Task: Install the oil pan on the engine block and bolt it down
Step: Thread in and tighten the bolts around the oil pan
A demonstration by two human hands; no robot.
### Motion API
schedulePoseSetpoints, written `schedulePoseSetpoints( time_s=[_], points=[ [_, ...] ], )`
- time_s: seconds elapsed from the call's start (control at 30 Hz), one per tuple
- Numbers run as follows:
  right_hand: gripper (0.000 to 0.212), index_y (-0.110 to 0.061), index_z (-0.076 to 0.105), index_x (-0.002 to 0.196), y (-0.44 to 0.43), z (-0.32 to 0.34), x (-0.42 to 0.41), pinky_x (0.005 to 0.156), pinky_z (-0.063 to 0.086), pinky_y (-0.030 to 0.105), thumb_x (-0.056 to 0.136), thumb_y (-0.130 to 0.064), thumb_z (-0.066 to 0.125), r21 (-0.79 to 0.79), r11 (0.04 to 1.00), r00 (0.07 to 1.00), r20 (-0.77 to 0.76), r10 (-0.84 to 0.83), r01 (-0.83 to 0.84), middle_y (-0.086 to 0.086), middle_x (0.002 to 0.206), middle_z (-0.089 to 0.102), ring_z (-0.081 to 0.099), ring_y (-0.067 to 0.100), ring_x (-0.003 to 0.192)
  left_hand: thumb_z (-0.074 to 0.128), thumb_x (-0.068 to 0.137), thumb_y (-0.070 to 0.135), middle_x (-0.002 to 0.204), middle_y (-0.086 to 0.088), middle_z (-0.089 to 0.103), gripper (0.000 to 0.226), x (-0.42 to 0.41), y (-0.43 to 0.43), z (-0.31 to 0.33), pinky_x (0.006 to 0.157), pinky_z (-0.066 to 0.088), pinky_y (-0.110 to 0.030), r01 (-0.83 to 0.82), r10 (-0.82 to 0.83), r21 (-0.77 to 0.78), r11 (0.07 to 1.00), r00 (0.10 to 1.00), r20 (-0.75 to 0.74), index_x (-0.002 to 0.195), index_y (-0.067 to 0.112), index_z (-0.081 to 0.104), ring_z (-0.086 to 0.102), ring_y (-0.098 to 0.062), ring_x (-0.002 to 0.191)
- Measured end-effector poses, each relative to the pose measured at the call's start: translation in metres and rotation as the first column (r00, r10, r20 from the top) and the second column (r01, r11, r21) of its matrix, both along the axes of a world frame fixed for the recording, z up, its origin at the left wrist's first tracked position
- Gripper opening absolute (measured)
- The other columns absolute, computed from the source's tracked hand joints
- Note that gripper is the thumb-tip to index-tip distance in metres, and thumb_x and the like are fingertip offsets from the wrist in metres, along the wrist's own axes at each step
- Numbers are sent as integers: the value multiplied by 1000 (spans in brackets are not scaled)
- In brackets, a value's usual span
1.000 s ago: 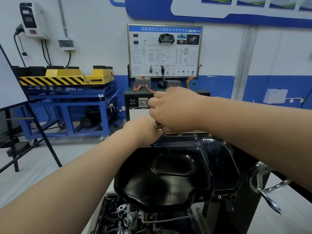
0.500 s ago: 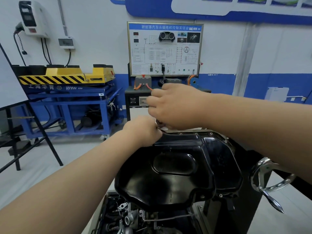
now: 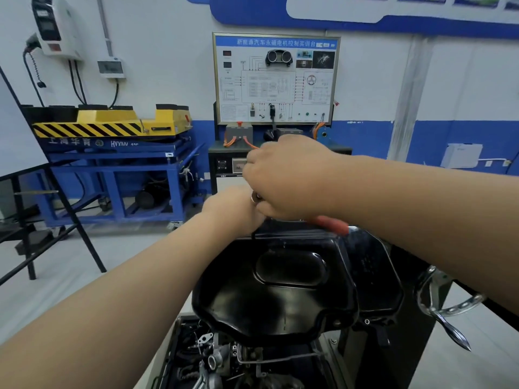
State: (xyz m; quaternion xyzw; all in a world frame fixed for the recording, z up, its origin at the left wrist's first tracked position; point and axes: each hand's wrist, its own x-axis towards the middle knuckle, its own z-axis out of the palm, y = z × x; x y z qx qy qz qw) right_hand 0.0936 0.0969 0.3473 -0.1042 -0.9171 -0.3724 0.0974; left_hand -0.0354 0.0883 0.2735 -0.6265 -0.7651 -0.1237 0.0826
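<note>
- Both hands crowd the far rim of the oil pan [image 3: 275, 293]: right hand [image 3: 292, 178] fisted around a red-handled tool [image 3: 331, 224], left hand [image 3: 233, 210] closed, contents hidden.
- Slipping off the unseen bolt could round it.

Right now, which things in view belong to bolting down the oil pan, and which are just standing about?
Part of the job:
- black oil pan
- red-handled tool, in the right hand
- left hand, at the pan's far edge
- engine parts below the pan

Just standing about:
- wiring training board
- yellow lift on the blue cart
- wall charger
- chrome crank handle
</note>
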Motion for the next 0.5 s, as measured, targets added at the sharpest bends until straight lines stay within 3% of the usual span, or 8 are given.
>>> schedulePoseSetpoints(
  time_s=[0.07,0.1,0.2,0.27,0.33,0.4,0.43,0.5],
  points=[
    [17,-17,54,90,-7,-3,-4,61,38,35,92,-33,50,28,992,992,31,-124,123,0,89,48,49,23,78,48,91,32,113,1,61,28,3,8,-3,88,47,-35,-24,23,-28,999,1000,-13,113,20,62,55,-23,107],
    [18,-16,52,89,-9,-3,-4,60,36,35,93,-34,50,49,978,978,36,-204,202,1,86,44,47,23,77,48,91,33,116,2,61,31,4,12,-4,88,47,-35,-27,26,-35,999,999,-33,116,21,61,56,-22,106],
    [39,-12,45,70,-8,2,4,52,35,29,95,-42,45,21,936,934,58,-352,351,-1,71,42,45,19,61,41,91,29,105,-1,63,27,3,13,-2,66,41,-32,-27,24,-53,998,998,-54,107,21,62,51,-21,82],
    [41,-16,37,63,-8,1,6,50,36,26,95,-41,44,-18,932,929,92,-358,361,-1,66,40,41,18,54,43,91,30,100,1,61,25,6,8,0,64,36,-31,-53,49,-51,997,995,-88,106,22,61,45,-19,79],
    [31,-15,43,66,-11,-3,5,60,43,30,94,-26,47,-18,937,933,106,-344,348,0,71,44,45,20,59,43,92,28,91,2,56,24,10,5,0,65,36,-31,-69,67,-24,997,994,-89,105,21,61,44,-20,78],
    [15,-11,56,93,-11,-7,5,72,38,34,95,-15,42,91,970,964,123,-236,226,4,96,55,52,24,85,40,92,23,87,1,57,24,12,3,1,61,35,-29,-24,24,5,1000,996,-86,99,17,61,49,-23,77],
    [19,-10,54,107,-6,-9,6,74,33,34,96,-13,39,178,974,977,136,-164,138,7,109,55,51,25,97,38,92,22,89,-1,60,25,11,3,1,59,35,-29,16,-16,6,1000,996,-92,96,14,62,52,-24,78],
    [19,-12,49,113,3,-9,7,72,29,32,95,-15,43,219,976,991,124,-46,18,6,112,53,50,25,101,37,91,21,87,-4,62,25,7,1,2,60,36,-29,63,-63,-2,998,992,-112,86,14,60,55,-26,80]
  ],
)
